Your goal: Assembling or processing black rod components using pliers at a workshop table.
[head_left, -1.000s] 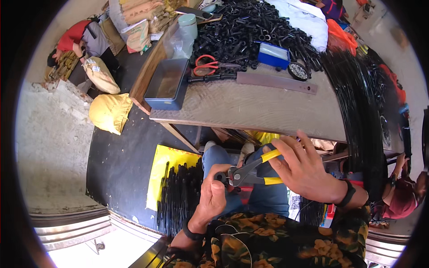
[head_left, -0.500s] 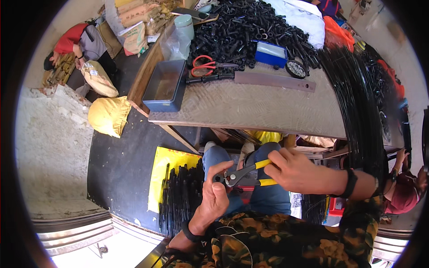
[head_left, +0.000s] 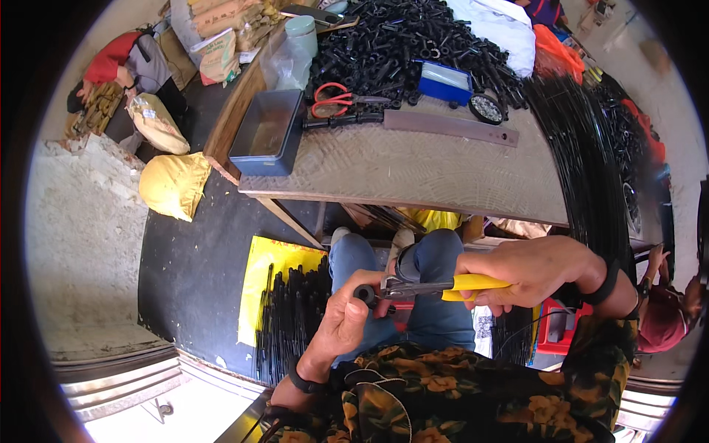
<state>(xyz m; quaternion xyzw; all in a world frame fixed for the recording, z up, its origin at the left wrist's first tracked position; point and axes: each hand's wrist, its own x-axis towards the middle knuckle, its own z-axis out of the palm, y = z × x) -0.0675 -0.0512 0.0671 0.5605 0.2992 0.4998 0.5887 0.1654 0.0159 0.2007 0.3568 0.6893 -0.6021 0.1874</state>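
Note:
Above my lap, my left hand point(head_left: 346, 314) is closed around a small black tubular part point(head_left: 365, 295), its round open end showing between thumb and forefinger. Yellow-handled pincers point(head_left: 417, 289) are gripped in my right hand point(head_left: 528, 272), with the handles squeezed together. The metal jaws reach my left fingertips, beside the black part; whether they bite on anything cannot be made out. Left of my knees, a bundle of thin black rods point(head_left: 292, 314) lies on a yellow sheet point(head_left: 252, 295).
Ahead stands a worktable point(head_left: 413, 173) with a blue-grey bin point(head_left: 266, 136), red-handled scissors point(head_left: 332, 100), a metal ruler point(head_left: 447, 127), a small blue box point(head_left: 445, 83) and a heap of black parts point(head_left: 399, 44). Long black strands point(head_left: 583, 148) hang at its right. Another person point(head_left: 122, 63) bends at the far left.
The pincers' handles have gone from spread to pressed together, and my right hand has moved right and turned. My left hand still holds the black part. The view has shifted slightly.

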